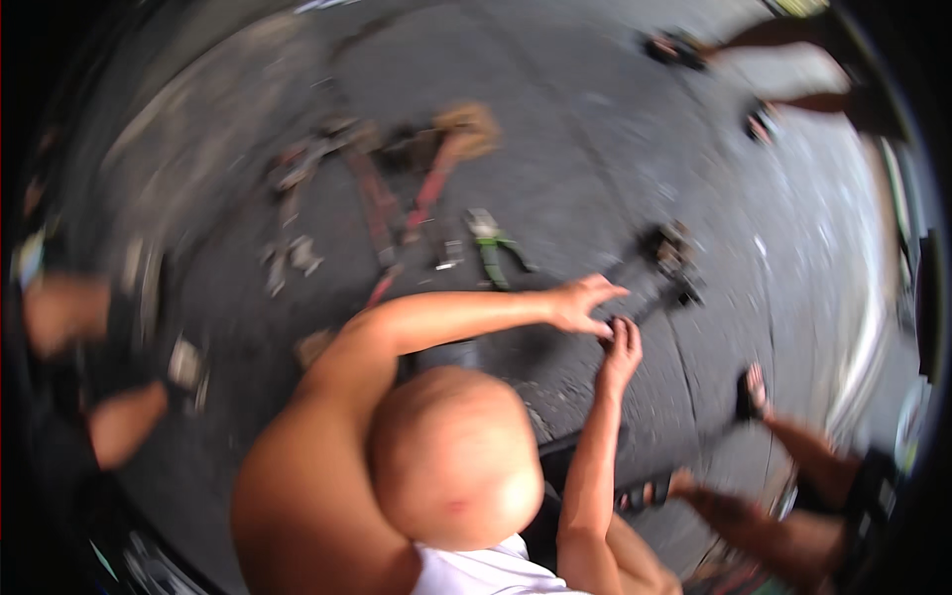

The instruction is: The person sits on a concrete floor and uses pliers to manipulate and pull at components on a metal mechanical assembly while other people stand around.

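My left hand point(583, 302) reaches across from the left, its fingers stretched and spread, its thumb near the right fingertips. My right hand point(622, 352) comes up from below with fingers pinched together, meeting the left thumb. Anything between the fingertips is too small and blurred to make out. Left of the hands, on the dark floor, lies a pair of green-handled pliers point(491, 243). To their right is a blurred dark metal part point(676, 256). A rounded bare shape point(456, 456), seemingly my bent knee, fills the lower middle.
Several blurred tools, some red-handled point(431, 193), lie on the floor point(585, 109) at the far left. A tan piece point(470, 129) sits behind them. Other people's feet and legs show at the top right point(679, 48), lower right point(756, 392) and left point(129, 421).
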The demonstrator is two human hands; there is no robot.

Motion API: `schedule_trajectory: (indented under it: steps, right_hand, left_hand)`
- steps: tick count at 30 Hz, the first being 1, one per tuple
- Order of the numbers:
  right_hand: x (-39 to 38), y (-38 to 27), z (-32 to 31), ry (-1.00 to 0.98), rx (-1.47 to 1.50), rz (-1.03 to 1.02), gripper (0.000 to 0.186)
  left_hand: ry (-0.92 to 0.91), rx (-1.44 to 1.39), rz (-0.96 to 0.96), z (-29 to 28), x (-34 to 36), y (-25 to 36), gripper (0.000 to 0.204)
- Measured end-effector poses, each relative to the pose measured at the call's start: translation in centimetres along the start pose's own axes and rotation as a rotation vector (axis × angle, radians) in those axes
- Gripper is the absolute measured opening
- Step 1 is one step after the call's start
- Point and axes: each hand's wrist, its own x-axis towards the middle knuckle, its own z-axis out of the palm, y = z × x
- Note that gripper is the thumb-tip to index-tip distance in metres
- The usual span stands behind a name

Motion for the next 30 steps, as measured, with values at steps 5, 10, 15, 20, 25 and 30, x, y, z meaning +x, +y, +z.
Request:
schedule_trajectory:
  steps: [5, 10, 15, 20, 25, 30]
  right_hand:
    - [-0.2, -1.2, 4.9, -0.41, 0.168, 0.218, 0.016]
    - [1.7, -0.9, 7.4, -0.645, -0.037, 0.188, 0.018]
    - [4.8, -2.0, 9.3, -0.739, -0.365, -0.05, 0.022]
    - [4.2, -3.2, 11.7, -0.703, -0.476, -0.268, 0.023]
    - [2.4, -1.7, 11.4, -0.68, -0.36, -0.171, 0.021]
    - [1.7, -0.6, 9.8, -0.542, -0.511, -0.235, 0.023]
  left_hand:
    - [0.225, -0.322, -0.216, -3.0, -7.0, 0.9, 0.074]
    - [0.624, -0.11, -0.293, -5.5, -13.0, 2.5, 0.056]
    - [1.032, 0.312, -0.482, -7.5, -16.4, 2.7, 0.047]
    - [1.087, 0.194, -0.87, -8.5, -18.3, -1.3, 0.052]
    - [0.997, 0.118, -0.938, -8.8, -17.2, -3.7, 0.033]
    - [1.034, -0.149, -0.68, -8.8, -14.7, -1.5, 0.033]
